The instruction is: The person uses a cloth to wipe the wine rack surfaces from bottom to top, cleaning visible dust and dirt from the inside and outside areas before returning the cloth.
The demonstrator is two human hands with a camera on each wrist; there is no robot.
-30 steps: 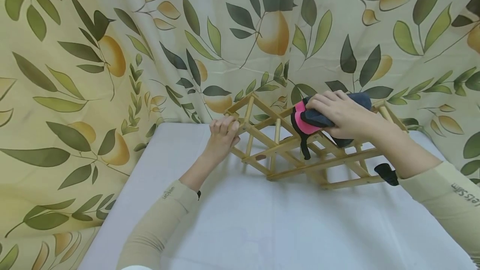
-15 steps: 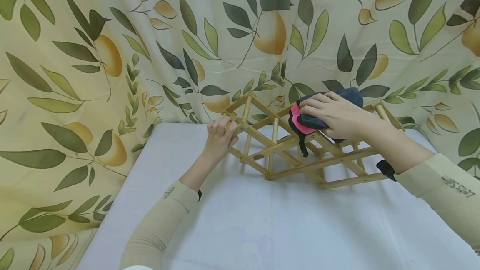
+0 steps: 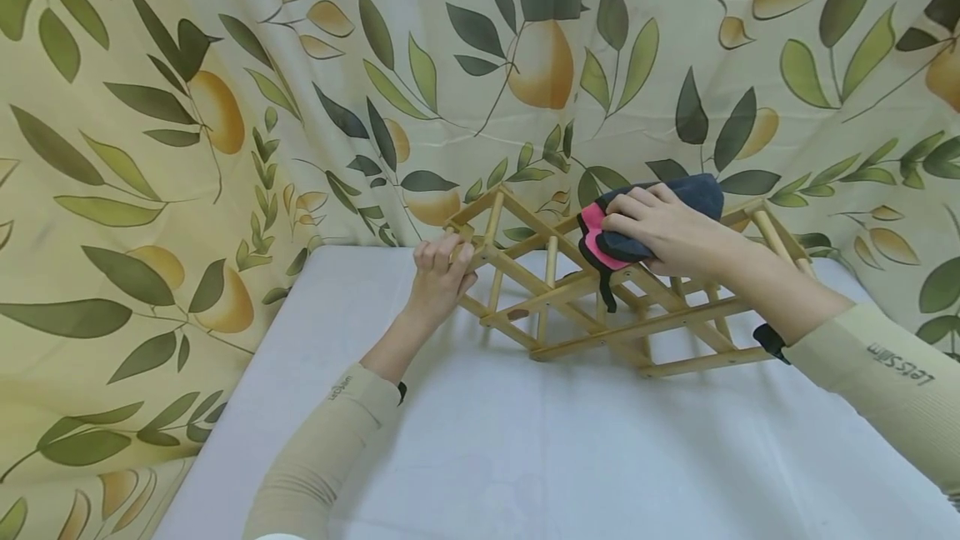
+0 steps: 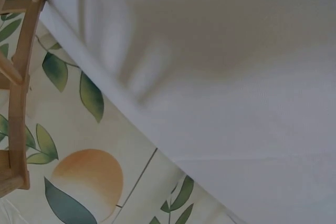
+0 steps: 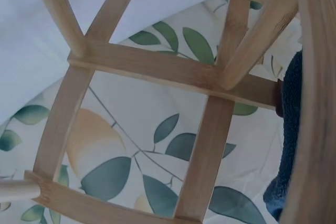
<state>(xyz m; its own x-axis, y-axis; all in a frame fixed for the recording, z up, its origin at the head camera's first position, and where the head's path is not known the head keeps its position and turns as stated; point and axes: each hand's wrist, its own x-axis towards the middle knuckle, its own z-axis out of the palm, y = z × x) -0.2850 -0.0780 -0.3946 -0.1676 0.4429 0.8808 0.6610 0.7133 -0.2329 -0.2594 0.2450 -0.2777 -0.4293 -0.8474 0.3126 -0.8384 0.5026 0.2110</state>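
A lattice wooden rack (image 3: pixel 585 342) of crossed slats and round dowels stands on the white-covered table. My left hand (image 3: pixel 438 273) grips its left end, fingers curled over the top corner. Bunched in my right hand (image 3: pixel 671 232) is a dark blue cloth (image 3: pixel 693 192) with pink and black trim, held against the rack's upper slats. A black strap dangles from the cloth's left side. In the right wrist view, blue fabric (image 5: pixel 289 145) shows behind a near slat, and the hand is hidden. Only rack slats (image 4: pixel 18 114) appear at the left wrist view's edge, without the hand.
A white sheet (image 3: pixel 480 440) covers the table in front of the rack. Close behind the rack hangs a curtain (image 3: pixel 300 148) printed with leaves and fruit, also along the left side.
My right hand and the cloth have shifted slightly left along the rack's top since the earliest frame. My left hand keeps its grip. The view has shifted slightly too.
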